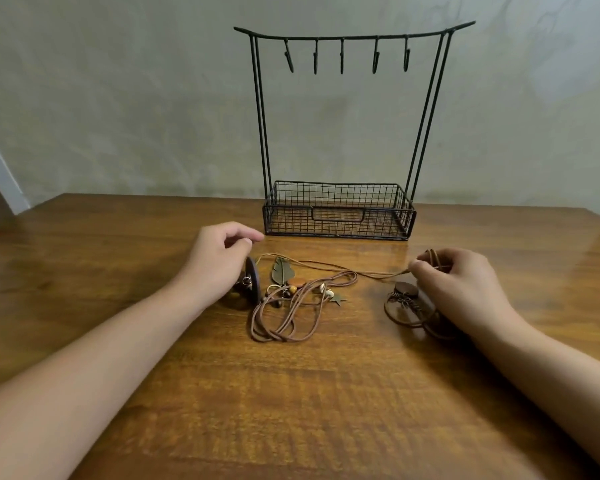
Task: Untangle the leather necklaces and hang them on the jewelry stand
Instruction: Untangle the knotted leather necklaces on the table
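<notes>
Both hands are down on the desk, one either side of the tangle. Her left hand sits at the left end, fingers curled with thumb and forefinger nearly meeting; a dark wooden ring stands on edge just under the heel of that hand, and I cannot tell whether the fingers actually grip anything. Her right hand is at the right end, thumb and fingers pinching a brown leather cord, with a few turns of cord looped over the fingertips.

That cord runs taut from the right hand across to the pile of necklaces lying between the hands. In the pile there is a bronze leaf pendant, some small beads in orange, brown and cream, a little star charm, and several long loops of cord trailing toward the near edge. Just below the right hand lies a round brown disc pendant with wire wrapping and its own coil of cord, apart from the main pile.

Behind it all, at the far side of the desk against the wall, stands the black wire stand: a mesh basket at the base, two uprights, a curved top bar and five hooks, all bare.
</notes>
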